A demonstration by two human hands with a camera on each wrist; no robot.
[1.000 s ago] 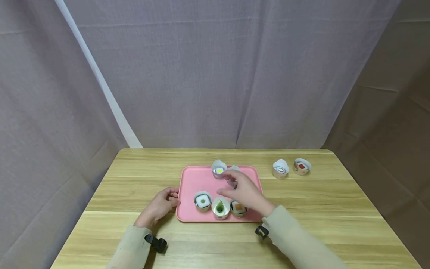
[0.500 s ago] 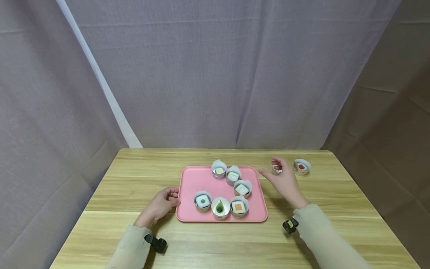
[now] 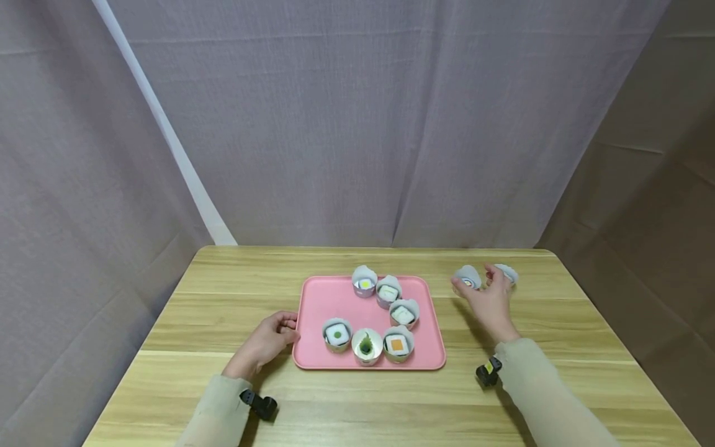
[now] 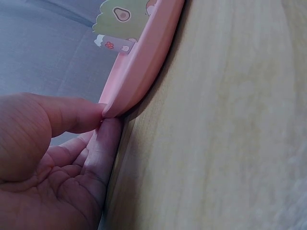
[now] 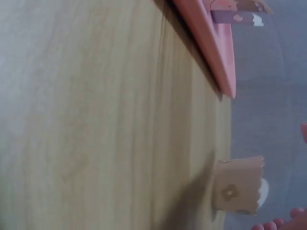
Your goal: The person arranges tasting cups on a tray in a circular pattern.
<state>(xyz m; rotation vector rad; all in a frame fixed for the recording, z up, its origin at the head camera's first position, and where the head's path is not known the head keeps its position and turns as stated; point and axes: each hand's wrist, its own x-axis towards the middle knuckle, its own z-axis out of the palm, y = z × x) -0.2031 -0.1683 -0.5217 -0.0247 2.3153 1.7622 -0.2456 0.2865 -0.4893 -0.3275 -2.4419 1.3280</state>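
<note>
My left hand [image 3: 264, 343] pinches the left edge of a pink tray [image 3: 319, 297]; in the left wrist view the thumb lies on the rim with a finger under it. At the back right, my right hand [image 3: 490, 306] is over a small scalloped paper baking cup [image 3: 468, 273], thumb on its left and fingers on its right. In the right wrist view this tan paper cup [image 5: 236, 186] stands on the table, with a gap between it and the fingertips [image 5: 282, 223]. Another paper cup [image 3: 507, 272] is partly hidden behind the right hand.
Several paper cups stand on the tray in a curve: one with an orange square [image 3: 397, 344], one with a green leafy piece [image 3: 366, 346], one with a green dot [image 3: 337, 335], one with a yellow spot [image 3: 365, 282]. The wooden table [image 3: 357, 403] backs onto a grey curtain [image 3: 313, 136].
My right hand has left the paper cup it was setting on the right side of the tray and moved right, to the cups at the back right. My left hand has stayed at the tray edge.
</note>
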